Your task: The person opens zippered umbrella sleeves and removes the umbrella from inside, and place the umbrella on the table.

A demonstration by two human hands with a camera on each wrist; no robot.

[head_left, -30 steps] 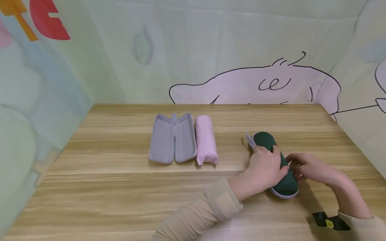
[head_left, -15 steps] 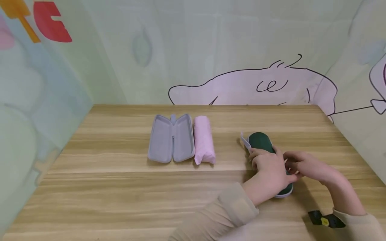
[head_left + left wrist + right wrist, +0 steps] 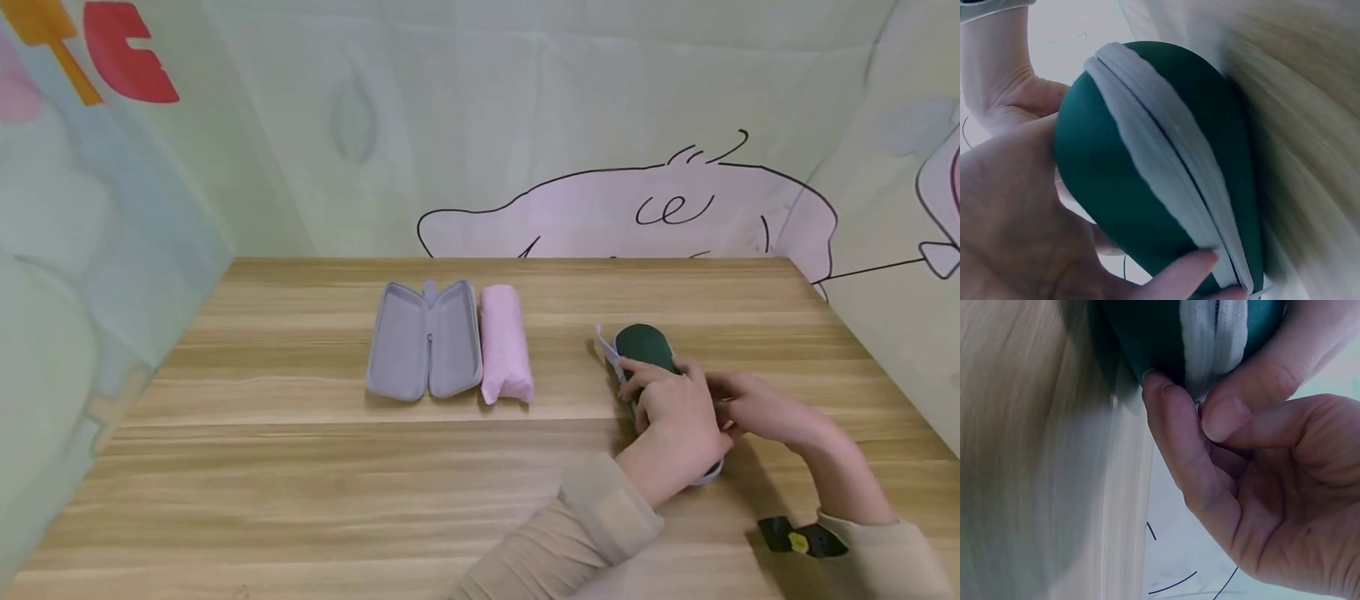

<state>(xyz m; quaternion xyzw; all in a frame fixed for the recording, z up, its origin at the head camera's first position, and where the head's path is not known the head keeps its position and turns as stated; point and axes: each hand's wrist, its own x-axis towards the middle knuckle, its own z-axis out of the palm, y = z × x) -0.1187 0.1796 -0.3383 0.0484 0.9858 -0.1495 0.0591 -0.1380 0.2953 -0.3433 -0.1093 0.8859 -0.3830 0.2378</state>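
Note:
A dark green zippered glasses case [image 3: 642, 344] lies slantwise at the right of the table, its pale grey zipper band [image 3: 1166, 137] running along the side. My left hand [image 3: 671, 425] grips it across the top, with fingertips over the near-left edge by the zipper. On the other side, my right hand [image 3: 765, 412] has its thumb and fingers pinched together at the zipper's end, seen closely in the right wrist view. The zipper pull is mostly hidden between these fingers. My left thumb [image 3: 1229, 415] reaches down beside them. A grey strap [image 3: 607, 346] sticks out at the case's far-left end.
Left of centre, an open grey zippered case [image 3: 397, 350] lies spread flat on the wooden table [image 3: 300, 475]. Beside it lies a pink wrapped roll [image 3: 504, 342]. A printed cloth [image 3: 480, 108] hangs behind and at both sides. A black strap [image 3: 802, 537] sits at my right sleeve.
My left hand has shifted right and toward the near end of the case, covering more of it, and its thumb now meets the right hand's fingers. The open case and roll stay put.

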